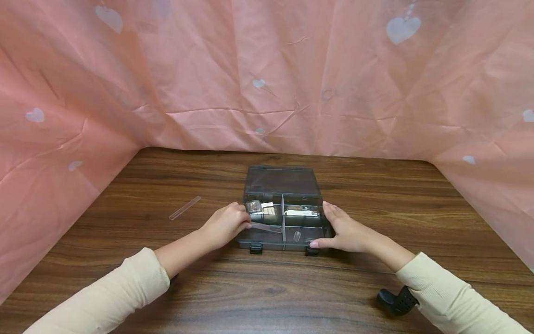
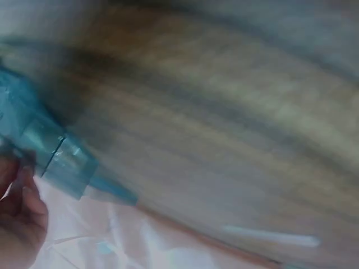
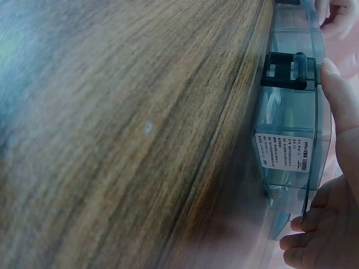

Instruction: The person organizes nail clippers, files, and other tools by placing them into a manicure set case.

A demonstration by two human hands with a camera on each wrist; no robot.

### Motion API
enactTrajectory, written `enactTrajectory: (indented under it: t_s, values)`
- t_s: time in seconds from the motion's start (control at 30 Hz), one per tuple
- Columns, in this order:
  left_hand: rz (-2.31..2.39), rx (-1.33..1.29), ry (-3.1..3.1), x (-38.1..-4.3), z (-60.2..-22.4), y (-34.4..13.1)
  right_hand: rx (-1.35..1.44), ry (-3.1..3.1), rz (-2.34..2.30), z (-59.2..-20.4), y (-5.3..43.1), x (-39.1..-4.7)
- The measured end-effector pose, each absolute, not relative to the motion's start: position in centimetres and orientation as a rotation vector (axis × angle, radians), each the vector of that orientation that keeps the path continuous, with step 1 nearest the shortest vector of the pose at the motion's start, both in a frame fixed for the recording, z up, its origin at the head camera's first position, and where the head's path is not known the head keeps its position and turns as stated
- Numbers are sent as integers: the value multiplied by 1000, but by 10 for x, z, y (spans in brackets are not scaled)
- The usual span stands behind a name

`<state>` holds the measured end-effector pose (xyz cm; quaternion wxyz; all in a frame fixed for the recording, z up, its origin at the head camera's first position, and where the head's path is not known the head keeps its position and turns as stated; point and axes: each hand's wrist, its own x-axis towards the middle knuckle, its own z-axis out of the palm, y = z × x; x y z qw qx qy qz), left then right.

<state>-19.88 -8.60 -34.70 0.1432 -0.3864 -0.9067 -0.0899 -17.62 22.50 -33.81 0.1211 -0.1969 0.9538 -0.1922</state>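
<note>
A translucent grey divided box [image 1: 283, 246] stands on the table with its lid [image 1: 281, 180] laid back. My left hand [image 1: 227, 225] pinches a clear plastic strip [image 1: 267, 228] over the front left compartment. My right hand [image 1: 352, 229] holds the box's right end, its thumb by the front latch [image 3: 286, 71] and its fingers along the side. In the back left compartment lie a small clear case [image 1: 253, 206] and white card-like pieces [image 1: 269, 210]. A white, metal-ended tool [image 1: 301, 213] lies back right, and a small clear piece [image 1: 297, 236] front right. The left wrist view is blurred.
Another clear strip [image 1: 185, 208] lies on the wooden table [image 1: 233, 292], left of the box. A black object [image 1: 398, 300] shows by the right sleeve. A pink curtain [image 1: 283, 93] with hearts hangs behind and at both sides. A printed label [image 3: 283, 152] is on the box's front.
</note>
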Motion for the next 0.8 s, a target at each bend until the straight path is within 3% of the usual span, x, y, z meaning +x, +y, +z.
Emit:
enactTrajectory:
  t_s: [0.43, 0.8]
  values:
    - [-93, -995, -2842, -196, -335, -72, -578, 2779, -584, -339, 224, -176]
    - [-246, -1011, -2634, -197, -338, -85, -574, 2781, -584, -339, 225, -175]
